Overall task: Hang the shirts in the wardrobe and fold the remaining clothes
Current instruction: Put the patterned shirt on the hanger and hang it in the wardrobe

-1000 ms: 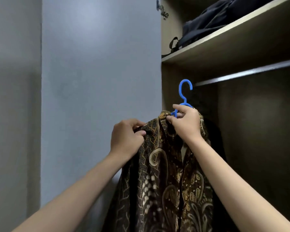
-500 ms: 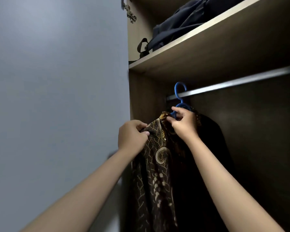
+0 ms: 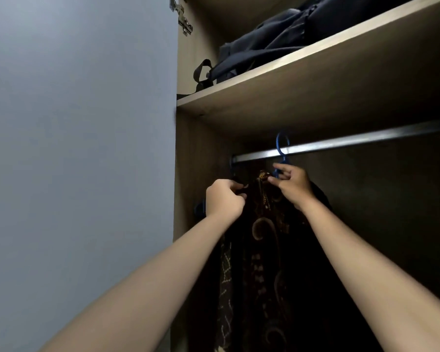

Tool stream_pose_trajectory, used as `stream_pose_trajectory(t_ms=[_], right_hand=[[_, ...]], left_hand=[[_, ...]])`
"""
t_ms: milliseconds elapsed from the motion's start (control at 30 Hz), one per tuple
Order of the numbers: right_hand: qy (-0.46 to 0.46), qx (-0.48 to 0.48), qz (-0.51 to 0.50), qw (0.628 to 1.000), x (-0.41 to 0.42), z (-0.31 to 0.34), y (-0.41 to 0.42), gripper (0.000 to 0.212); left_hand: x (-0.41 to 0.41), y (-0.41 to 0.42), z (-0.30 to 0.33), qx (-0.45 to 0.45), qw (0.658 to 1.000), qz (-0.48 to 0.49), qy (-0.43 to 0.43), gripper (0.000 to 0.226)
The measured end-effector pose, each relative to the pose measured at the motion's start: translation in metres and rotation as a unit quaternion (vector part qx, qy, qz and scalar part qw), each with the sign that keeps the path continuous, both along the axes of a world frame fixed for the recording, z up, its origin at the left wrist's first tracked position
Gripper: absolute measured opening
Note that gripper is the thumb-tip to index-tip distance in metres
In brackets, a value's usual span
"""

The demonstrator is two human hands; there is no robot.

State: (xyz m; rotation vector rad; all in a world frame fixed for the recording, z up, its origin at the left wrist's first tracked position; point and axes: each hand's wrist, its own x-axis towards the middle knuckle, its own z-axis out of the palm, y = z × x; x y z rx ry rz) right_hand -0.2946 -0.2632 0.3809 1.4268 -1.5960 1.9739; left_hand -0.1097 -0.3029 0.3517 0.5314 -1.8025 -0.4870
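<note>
Dim and deep, the wardrobe interior of pale wood panels (image 3: pixel 201 148) fills the right of the view, with its grey door (image 3: pixel 87 148) swung open on the left.

At the grip, the right hand (image 3: pixel 291 184) pinches the neck of the blue plastic hanger (image 3: pixel 281 148) between thumb and fingertips, just under its hook. The left hand (image 3: pixel 222 199) is curled around the left shoulder of the dark brown shirt with gold swirling patterns (image 3: pixel 262 237), bunching the cloth just beside the collar. Both hands grip; neither is free.

A second ago the hook stood clear in the air, in front of and below the rail. Half a second ago it was level with it. Now the hook crosses the silver metal hanging rail (image 3: pixel 353 142) near its left end, with its curve over the top of the bar. Whether the weight already rests on the rail cannot be told, but the hanging of this shirt looks all but done. What remains, by my judgement, is to let go and straighten the cloth, then move on to the other clothes.

Outward from there, the shirt hangs down into shadow between the two forearms. Above the rail runs a pale wooden shelf (image 3: pixel 290 69), and on it lies a dark navy fabric bag (image 3: pixel 264 52) with a strap loop drooping at its left end. A metal hinge (image 3: pixel 182 17) shows at the door's top edge.
</note>
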Motion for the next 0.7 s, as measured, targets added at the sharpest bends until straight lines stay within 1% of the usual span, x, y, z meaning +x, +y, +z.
stream_pose_trajectory(t_ms=[133, 267, 333, 400, 500, 567, 633, 700], right_hand=[[-0.012, 0.015, 0.002, 1.0, -0.011, 0.002, 0.003, 0.049], [-0.029, 0.031, 0.007, 0.999, -0.023, -0.015, 0.002, 0.052], [-0.014, 0.038, -0.001, 0.999, -0.024, -0.021, 0.001, 0.052], [0.005, 0.043, -0.033, 0.999, -0.022, -0.021, 0.0, 0.05], [0.027, 0.046, -0.138, 0.989, -0.013, -0.016, -0.002, 0.049], [0.045, 0.029, -0.194, 0.98, 0.004, -0.01, -0.001, 0.047], [0.09, -0.013, -0.197, 0.976, 0.027, -0.001, -0.002, 0.043], [0.139, -0.04, -0.143, 0.979, 0.051, 0.009, -0.006, 0.04]], left_hand=[[-0.01, -0.003, 0.004, 0.0, 1.0, -0.027, -0.005, 0.026], [-0.02, -0.006, -0.006, 0.002, 0.999, -0.036, -0.022, 0.024], [-0.021, -0.009, -0.016, 0.006, 0.999, -0.04, -0.023, 0.026], [-0.018, -0.012, -0.022, 0.005, 0.999, -0.047, -0.017, 0.027], [-0.008, -0.017, -0.028, -0.007, 0.999, -0.041, 0.004, 0.032], [0.001, -0.022, -0.032, -0.008, 1.0, -0.025, 0.01, 0.035], [0.008, -0.03, -0.035, -0.008, 1.0, 0.0, 0.004, 0.033], [0.014, -0.039, -0.038, -0.009, 0.999, 0.032, -0.006, 0.03]])
